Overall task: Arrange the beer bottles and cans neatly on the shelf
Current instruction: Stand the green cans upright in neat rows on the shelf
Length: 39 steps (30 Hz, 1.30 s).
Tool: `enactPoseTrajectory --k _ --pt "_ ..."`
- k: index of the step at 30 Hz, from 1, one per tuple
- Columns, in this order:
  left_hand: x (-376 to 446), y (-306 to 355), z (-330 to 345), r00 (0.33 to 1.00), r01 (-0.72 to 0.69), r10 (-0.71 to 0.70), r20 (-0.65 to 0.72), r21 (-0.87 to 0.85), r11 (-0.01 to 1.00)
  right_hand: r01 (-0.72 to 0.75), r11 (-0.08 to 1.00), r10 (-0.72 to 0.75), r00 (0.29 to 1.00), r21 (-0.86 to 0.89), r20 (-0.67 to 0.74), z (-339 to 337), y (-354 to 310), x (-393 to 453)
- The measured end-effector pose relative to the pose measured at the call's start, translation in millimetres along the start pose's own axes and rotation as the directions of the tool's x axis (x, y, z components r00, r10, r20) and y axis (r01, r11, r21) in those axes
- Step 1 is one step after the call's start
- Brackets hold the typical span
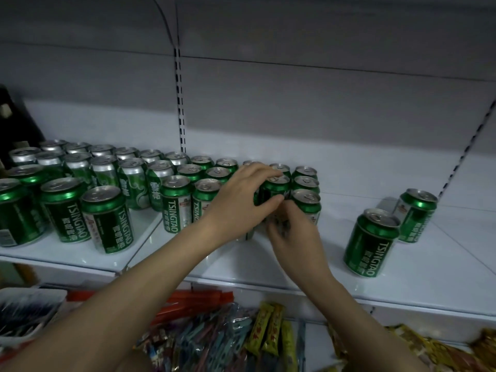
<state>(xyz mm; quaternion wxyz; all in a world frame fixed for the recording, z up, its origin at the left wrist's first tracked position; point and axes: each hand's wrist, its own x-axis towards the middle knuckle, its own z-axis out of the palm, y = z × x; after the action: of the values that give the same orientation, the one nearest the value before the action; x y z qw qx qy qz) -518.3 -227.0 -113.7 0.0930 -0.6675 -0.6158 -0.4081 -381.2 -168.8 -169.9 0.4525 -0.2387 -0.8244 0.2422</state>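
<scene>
Several green Tsingtao beer cans stand in rows on the white shelf [295,267]. My left hand [241,202] reaches in from the left and grips one green can [276,187] in the front of the right-hand block, fingers over its rim and thumb on its side. My right hand [292,234] is just below it, its blurred fingers curled against the lower part of the same can. Two loose green cans stand apart to the right, one near the front [370,242] and one behind it [416,213]. Silver-topped green cans [104,167] fill the back left.
A slotted upright [182,116] splits the grey back wall. A dark object [16,124] sits at the far left. The shelf below holds packaged snacks [271,328], orange sticks [188,299] and a white tray [29,310].
</scene>
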Motion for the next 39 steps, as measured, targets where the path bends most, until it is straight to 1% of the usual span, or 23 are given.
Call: enactPoseTrajectory --k 2,4,5,7,10,13,16,18,22,26,29,31,33,34,37,39 --pt "6 9 8 1.000 0.023 -0.022 0.011 -0.092 0.995 0.022 1.000 -0.021 0.993 0.002 -0.115 -19 -1 -1" --pt "12 15 18 0.998 0.058 -0.052 0.048 -0.129 0.990 0.007 0.999 -0.001 0.978 0.031 -0.207 -35 3 -2" --pt "14 17 23 0.996 0.075 -0.067 0.066 -0.139 0.987 -0.010 0.999 0.019 0.970 0.041 -0.241 -42 8 -2" --pt "18 20 34 0.990 0.116 -0.102 0.096 -0.153 0.981 -0.079 0.995 0.092 0.959 0.060 -0.266 -50 18 -4" --pt "21 20 48 0.979 0.179 -0.159 0.126 -0.165 0.970 -0.187 0.981 0.193 0.953 0.046 -0.236 -50 35 -9" --pt "25 18 57 0.969 0.215 -0.188 0.159 -0.168 0.962 -0.275 0.961 0.276 0.949 0.033 -0.152 -42 48 -12" --pt "27 18 63 0.959 0.241 -0.210 0.191 -0.153 0.958 -0.338 0.937 0.342 0.938 0.085 -0.048 -37 55 -12" --pt "28 17 66 0.955 0.252 -0.220 0.200 -0.154 0.955 -0.366 0.923 0.369 0.930 0.121 -0.003 -33 58 -12" --pt "30 17 65 0.958 0.243 -0.212 0.195 -0.156 0.957 -0.383 0.895 0.390 0.921 0.229 0.017 -29 63 -14" --pt "33 15 54 0.968 0.179 -0.160 0.192 -0.087 0.980 -0.349 0.883 0.357 0.934 0.313 0.033 -30 63 -13" --pt "35 11 43 0.954 0.126 -0.120 0.275 -0.005 0.992 -0.328 0.873 0.336 0.941 0.360 0.042 -27 60 -10" --pt "37 9 35 0.938 0.050 -0.087 0.334 0.120 0.992 -0.322 0.869 0.331 0.943 0.375 0.043 -23 58 -6" --pt "39 5 27 0.934 -0.022 -0.072 0.350 0.256 0.967 -0.318 0.875 0.325 0.945 0.366 0.044 -18 57 -4" --pt "39 2 23 0.933 -0.038 -0.072 0.352 0.295 0.955 -0.316 0.880 0.321 0.946 0.354 0.045 -16 56 -3" --pt "37 -8 17 0.930 -0.058 -0.076 0.361 0.346 0.937 -0.315 0.890 0.313 0.948 0.331 0.062 -7 56 1" --pt "34 -14 15 0.930 -0.061 -0.084 0.359 0.373 0.926 -0.325 0.886 0.311 0.946 0.330 0.097 1 56 3"
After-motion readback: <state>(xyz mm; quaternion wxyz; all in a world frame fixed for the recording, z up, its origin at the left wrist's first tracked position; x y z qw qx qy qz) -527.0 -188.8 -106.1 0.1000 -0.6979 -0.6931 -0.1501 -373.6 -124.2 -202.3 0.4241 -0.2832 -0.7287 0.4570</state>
